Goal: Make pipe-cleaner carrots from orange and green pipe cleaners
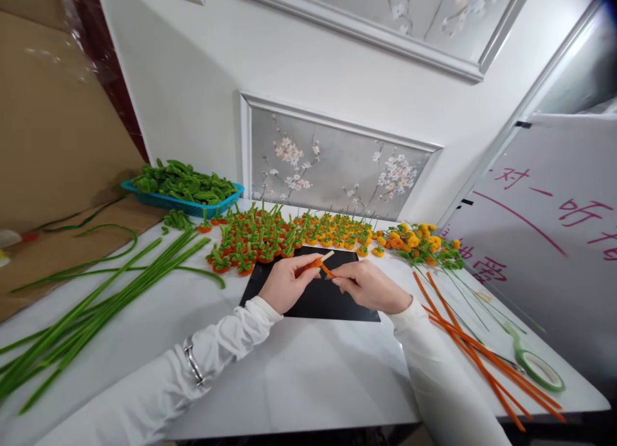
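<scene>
Over a black mat (332, 308), my left hand (289, 280) pinches a pale thin stick (328, 256) with orange pipe cleaner wound round it. The loose part of the orange pipe cleaner (326, 270) runs from the stick to my right hand (369, 285), whose fingers are closed on it. Just beyond the mat stand rows of small orange pieces with green tops (260, 240), and yellow ones (332, 231) to their right. Spare orange pipe cleaners (486, 349) lie to the right of my right forearm.
Long green pipe cleaners (116, 292) spread across the table's left side. A blue tray (202, 209) heaped with green pieces (186, 181) stands at the back left. Orange-yellow flowers on stems (414, 240) lie back right. Green tape (540, 369) rests near the right edge, beside a whiteboard (569, 259).
</scene>
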### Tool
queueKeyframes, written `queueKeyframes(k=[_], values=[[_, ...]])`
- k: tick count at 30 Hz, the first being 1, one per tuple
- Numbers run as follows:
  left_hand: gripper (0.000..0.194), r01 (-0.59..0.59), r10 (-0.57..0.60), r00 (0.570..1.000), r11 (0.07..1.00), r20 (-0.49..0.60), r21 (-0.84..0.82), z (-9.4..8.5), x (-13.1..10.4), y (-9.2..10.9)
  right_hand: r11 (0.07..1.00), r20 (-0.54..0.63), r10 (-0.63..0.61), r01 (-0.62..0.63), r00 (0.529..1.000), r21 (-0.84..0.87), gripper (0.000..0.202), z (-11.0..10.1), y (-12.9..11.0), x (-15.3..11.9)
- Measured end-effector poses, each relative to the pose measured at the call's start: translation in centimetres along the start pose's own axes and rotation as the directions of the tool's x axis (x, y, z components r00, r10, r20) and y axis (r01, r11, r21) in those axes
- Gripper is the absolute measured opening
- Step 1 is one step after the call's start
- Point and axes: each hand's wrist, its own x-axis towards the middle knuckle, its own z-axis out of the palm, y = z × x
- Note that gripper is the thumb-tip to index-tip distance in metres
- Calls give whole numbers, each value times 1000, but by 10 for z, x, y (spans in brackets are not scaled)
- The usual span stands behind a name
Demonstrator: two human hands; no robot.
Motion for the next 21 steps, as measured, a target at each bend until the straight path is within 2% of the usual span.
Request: queueKeyframes(k=[3, 6, 13, 21], values=[[31, 19, -17, 999, 999, -45, 36, -3, 3, 0, 998, -33, -19, 16, 999, -68, 22, -1, -2, -1], [27, -9, 11, 999, 998, -40, 64, -5, 4, 0, 993, -120, -35, 21, 992, -112, 20, 0, -2, -2], [25, -27, 19, 997, 994, 80, 104, -3, 1, -6, 998, -322, -59, 57, 945, -17, 21, 1, -2, -1], [27, -66, 32, 985, 978, 168, 199, 1, -5, -4, 997, -390, -41, 61, 920, 39, 16, 3, -2, 3]])
